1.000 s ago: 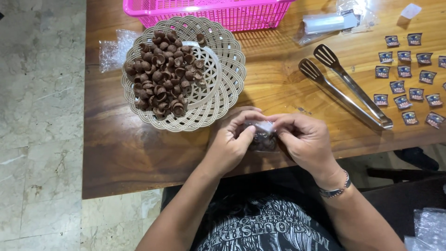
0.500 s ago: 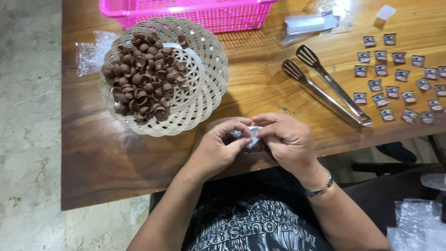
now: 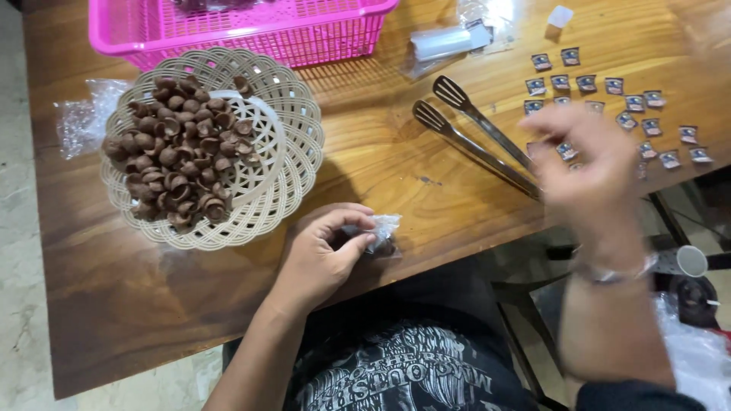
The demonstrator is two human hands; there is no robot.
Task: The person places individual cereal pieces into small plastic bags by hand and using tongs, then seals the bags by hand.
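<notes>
Packet [image 3: 381,230], one small clear one, sits at the table's [image 3: 381,175] near edge, pinched in my left hand [image 3: 324,255]. I see thumb and fingers closed on its left end, the wrist resting on the wood and the forearm coming up from below.

My right hand [image 3: 590,164] is blurred. It hangs above the table to the right, fingers spread and loosely curled, holding nothing I can make out, with a bracelet at the wrist. It covers part of the stickers [image 3: 632,103], of which I count roughly eighteen small squares laid in loose rows.

One pair of tongs [image 3: 472,133] lies diagonally between the two hands, its handle end under the right hand. One cream basket [image 3: 293,164] stands just left of the left hand, apart from it, with a heap of brown cups [image 3: 179,148] too many to count. One pink crate [image 3: 251,30] is behind the basket. One crumpled bag [image 3: 80,114] lies at the basket's left.
</notes>
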